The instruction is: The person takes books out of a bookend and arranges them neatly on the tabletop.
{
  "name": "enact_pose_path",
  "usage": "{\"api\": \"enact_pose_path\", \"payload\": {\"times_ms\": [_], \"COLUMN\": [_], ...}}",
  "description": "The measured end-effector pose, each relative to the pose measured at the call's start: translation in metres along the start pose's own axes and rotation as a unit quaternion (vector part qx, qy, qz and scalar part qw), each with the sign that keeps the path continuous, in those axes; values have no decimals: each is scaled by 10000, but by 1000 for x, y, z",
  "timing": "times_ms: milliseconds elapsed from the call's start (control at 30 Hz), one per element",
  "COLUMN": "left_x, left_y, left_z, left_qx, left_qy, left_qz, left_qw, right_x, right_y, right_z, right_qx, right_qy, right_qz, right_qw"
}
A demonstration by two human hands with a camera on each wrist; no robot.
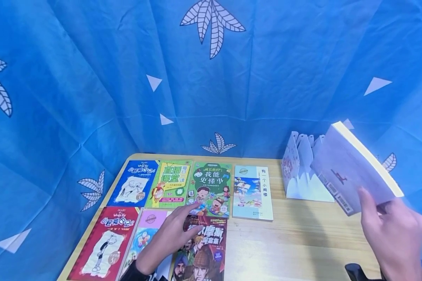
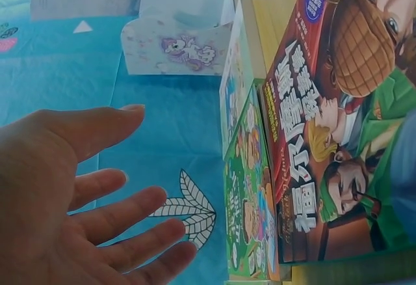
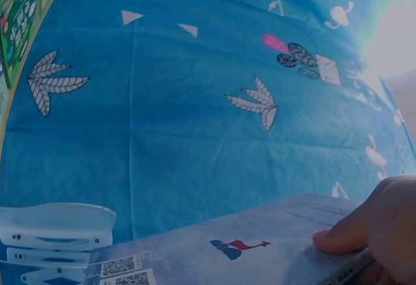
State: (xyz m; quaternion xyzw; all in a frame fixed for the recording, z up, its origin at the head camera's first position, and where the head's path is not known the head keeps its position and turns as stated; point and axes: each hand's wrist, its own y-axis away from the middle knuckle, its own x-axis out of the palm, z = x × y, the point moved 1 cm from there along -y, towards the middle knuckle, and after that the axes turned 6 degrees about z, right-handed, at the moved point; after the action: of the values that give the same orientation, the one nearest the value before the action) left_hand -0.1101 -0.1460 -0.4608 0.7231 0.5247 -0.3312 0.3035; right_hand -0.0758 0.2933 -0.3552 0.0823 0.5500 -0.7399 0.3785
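Observation:
My right hand (image 1: 395, 230) grips a pale lavender book (image 1: 351, 171) by its lower edge, thumb on the cover that carries a small red figure and printed codes. That book is raised and tilted at the right, overlapping a white bookend rack (image 1: 302, 175) in the head view. Over the detective book (image 1: 205, 249), my left hand (image 1: 174, 230) hovers with fingers spread and nothing in it. In the left wrist view its palm and relaxed fingers (image 2: 140, 220) show beside that book. A green book (image 1: 211, 187) lies just beyond its fingertips.
More books lie in rows on the wooden table (image 1: 267, 249): a blue diary (image 1: 135, 185), a red diary (image 1: 102, 246), a yellow-green book (image 1: 170, 183), a pink-topped book (image 1: 151, 218) and a light blue book (image 1: 253, 191). A blue curtain (image 1: 211, 97) hangs behind. A black object (image 1: 355, 271) stands at the front edge.

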Motion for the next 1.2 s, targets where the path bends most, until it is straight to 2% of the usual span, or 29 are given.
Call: {"api": "enact_pose_path", "payload": {"times_ms": [233,533,667,967,1200], "left_x": [1,2,1,0,0], "left_y": [-2,-5,-6,-14,-16], "left_z": [-7,-13,-16,-29,-39], "left_qx": [354,629,710,831,897], "left_qy": [73,39,43,174,308], "left_qz": [-70,41,26,-78,-73], "left_qw": [9993,9980,9975,9964,9955], "right_x": [-1,-2,-3,0,-2], "right_y": [4,7,7,11,14], "right_z": [5,10,14,20,25], "right_qx": [105,38,28,-155,-211], "right_qy": [-78,-288,-452,-464,-586], "right_qz": [101,253,346,560,590], "right_qw": [9999,9993,9984,9972,9963]}}
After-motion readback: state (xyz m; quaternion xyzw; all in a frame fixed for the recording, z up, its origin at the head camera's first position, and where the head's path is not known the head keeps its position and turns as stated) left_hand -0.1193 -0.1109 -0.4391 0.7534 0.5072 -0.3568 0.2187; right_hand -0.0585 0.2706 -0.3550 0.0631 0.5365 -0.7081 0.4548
